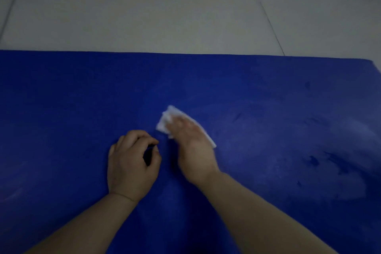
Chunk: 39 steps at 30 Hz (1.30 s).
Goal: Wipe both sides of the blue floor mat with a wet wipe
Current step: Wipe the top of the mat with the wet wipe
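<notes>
The blue floor mat (268, 109) lies flat on the floor and fills the lower two thirds of the view. My right hand (191, 146) presses a crumpled white wet wipe (167, 119) onto the mat near its middle, fingers laid flat over the wipe; the hand is motion-blurred. My left hand (132, 163) rests on the mat just left of it, fingers curled with thumb and forefinger tips close together, holding nothing that I can see. Pale smears and darker marks show on the mat's right part.
Light grey floor tiles (144, 6) with dark grout lines lie beyond the mat's far edge. The mat's far right corner (373, 62) shows at the right edge of the view.
</notes>
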Each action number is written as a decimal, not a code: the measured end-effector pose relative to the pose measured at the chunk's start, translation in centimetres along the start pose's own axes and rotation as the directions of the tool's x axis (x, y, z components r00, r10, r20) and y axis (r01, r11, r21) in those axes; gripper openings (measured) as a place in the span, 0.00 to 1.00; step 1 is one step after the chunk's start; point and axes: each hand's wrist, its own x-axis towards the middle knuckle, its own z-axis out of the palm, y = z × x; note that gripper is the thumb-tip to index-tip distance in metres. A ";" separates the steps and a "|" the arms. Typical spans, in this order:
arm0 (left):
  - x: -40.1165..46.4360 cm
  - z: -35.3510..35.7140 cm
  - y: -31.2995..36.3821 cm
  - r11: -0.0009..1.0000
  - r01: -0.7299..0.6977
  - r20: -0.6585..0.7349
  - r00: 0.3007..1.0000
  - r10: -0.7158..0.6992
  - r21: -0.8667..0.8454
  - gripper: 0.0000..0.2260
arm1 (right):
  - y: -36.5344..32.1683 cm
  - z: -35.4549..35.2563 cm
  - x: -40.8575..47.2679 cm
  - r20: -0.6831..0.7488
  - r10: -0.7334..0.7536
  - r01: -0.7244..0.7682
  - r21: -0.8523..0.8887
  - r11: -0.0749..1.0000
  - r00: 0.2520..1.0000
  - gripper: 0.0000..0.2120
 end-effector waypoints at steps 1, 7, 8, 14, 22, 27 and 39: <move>0.0 0.0 0.0 1.000 0.003 -0.002 1.000 -0.003 0.002 0.15 | 2.1 -0.8 0.4 -0.092 0.055 -0.052 0.037 0.998 0.994 0.27; 0.0 0.2 -0.2 0.999 -0.003 0.020 1.000 0.002 0.037 0.14 | 9.4 -7.3 4.2 -0.256 0.814 -0.846 -0.030 0.532 0.521 0.31; 0.1 0.3 -0.2 0.999 -0.001 0.020 1.000 0.000 0.036 0.14 | 8.2 -6.5 5.1 -0.263 0.764 -0.800 -0.052 0.598 0.589 0.30; 0.2 0.1 -0.2 1.000 -0.011 0.010 1.000 0.011 0.017 0.14 | 1.3 -1.1 6.0 0.147 0.036 -0.023 -0.087 0.996 0.989 0.35; 0.1 0.2 -0.1 0.999 -0.008 0.007 1.000 0.008 0.052 0.14 | 8.4 -7.3 -0.4 -0.317 0.611 -0.681 -0.200 0.704 0.725 0.33; 0.3 0.2 0.3 0.998 0.004 0.021 1.000 -0.006 0.057 0.15 | 0.2 -0.2 -0.2 -0.066 0.166 -0.175 -0.156 0.972 0.984 0.30; 0.2 0.2 0.2 0.999 0.012 0.016 1.000 -0.013 0.043 0.14 | 3.9 -4.6 -2.1 -0.346 0.690 -0.675 0.184 0.715 0.636 0.23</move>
